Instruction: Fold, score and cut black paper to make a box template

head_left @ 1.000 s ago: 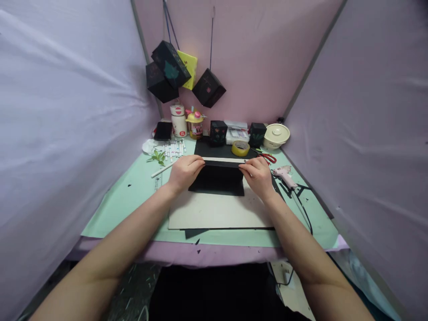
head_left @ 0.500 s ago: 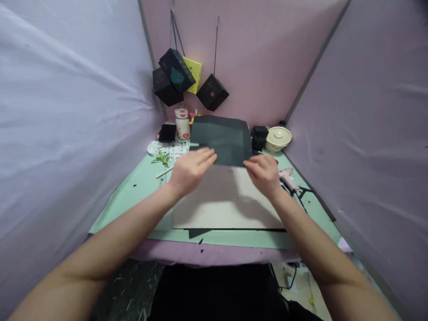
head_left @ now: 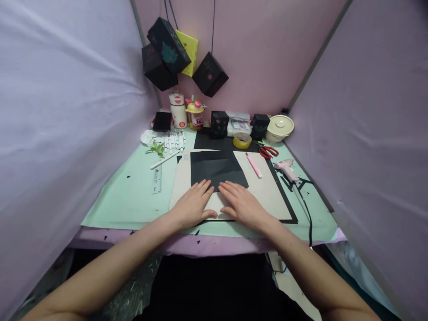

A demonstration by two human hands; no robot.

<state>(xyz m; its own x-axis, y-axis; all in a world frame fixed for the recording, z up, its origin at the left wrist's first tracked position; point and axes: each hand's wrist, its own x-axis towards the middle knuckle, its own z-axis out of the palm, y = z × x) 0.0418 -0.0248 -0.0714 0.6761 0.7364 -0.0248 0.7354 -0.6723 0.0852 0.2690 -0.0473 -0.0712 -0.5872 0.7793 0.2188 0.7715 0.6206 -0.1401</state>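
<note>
On the pale board point(head_left: 267, 194) of the tabletop point(head_left: 122, 196), a black sheet point(head_left: 216, 168) lies under the fingers of left hand point(head_left: 194, 203) and right hand point(head_left: 243, 205) at its near edge. Each grip is spread flat, pinching nothing; light, even pressure should hold it squarest, clear of the pink tool point(head_left: 254, 166) at right.

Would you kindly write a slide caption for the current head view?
Left hand and right hand lie palm-down at the near edge of a black sheet on a pale board.

Small curtained craft nook — fabric walls point(head_left: 73, 89), glue gun point(head_left: 287, 171), scissors point(head_left: 269, 152), tape roll point(head_left: 242, 145), markers point(head_left: 173, 141)
</note>
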